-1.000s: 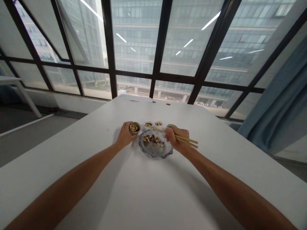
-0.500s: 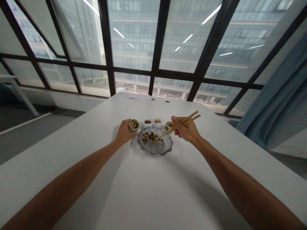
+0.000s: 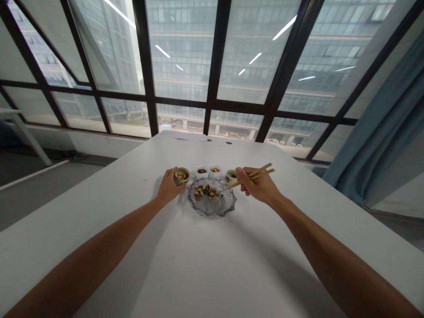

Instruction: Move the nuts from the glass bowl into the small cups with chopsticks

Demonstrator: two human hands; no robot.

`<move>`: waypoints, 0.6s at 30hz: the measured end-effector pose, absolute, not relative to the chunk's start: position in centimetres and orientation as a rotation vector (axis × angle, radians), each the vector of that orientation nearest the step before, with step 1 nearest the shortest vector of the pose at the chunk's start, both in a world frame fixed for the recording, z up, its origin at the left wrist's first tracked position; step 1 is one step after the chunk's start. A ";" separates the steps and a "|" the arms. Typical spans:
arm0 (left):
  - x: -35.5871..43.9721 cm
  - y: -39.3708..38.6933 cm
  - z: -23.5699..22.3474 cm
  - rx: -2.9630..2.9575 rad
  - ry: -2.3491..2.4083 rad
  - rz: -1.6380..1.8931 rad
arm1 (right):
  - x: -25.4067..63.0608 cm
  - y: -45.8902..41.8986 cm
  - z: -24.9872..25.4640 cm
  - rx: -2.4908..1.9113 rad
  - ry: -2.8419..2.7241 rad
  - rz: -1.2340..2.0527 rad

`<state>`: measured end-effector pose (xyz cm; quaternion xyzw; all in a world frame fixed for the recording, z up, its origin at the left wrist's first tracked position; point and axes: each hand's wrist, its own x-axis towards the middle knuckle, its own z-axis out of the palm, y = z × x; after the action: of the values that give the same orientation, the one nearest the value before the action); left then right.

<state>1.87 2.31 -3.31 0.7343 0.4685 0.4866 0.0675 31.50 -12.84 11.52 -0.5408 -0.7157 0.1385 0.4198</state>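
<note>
My left hand (image 3: 168, 186) is wrapped round a small cup (image 3: 182, 182) with pale nut-like pieces in it, just left of a glass bowl (image 3: 212, 211). A pair of chopsticks (image 3: 261, 170) is gripped in my right hand (image 3: 256, 183), with the tips over the right part of the bowl. Dark and light pieces, like seeds and nuts (image 3: 204, 191), are heaped on the bowl's left and back side. Whether the chopsticks pinch a piece is too small to tell. Another small cup (image 3: 228, 179) with dark writing stands beside the bowl, partly behind my right hand.
Two small white dishes (image 3: 201, 176) stand behind the bowl, one with dark pieces, the other with yellowish ones. White sheets of paper (image 3: 182, 135) lie at the far end of the white table (image 3: 198, 265). Beyond are windows, with a blue curtain (image 3: 374, 123) on the right.
The chopstick tips have shifted from the middle of the bowl toward its right side. My left hand still holds the cup. The whole view has shifted slightly.
</note>
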 end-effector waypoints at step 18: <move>2.0 2.4 -3.3 2.199 1.400 1.470 | 29.6 -14.6 11.0 -1.389 -1.992 0.019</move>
<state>1.99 2.42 -3.31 0.7328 0.4666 0.4898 0.0743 29.64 -14.62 10.95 -0.5359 -0.7686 0.0072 0.3491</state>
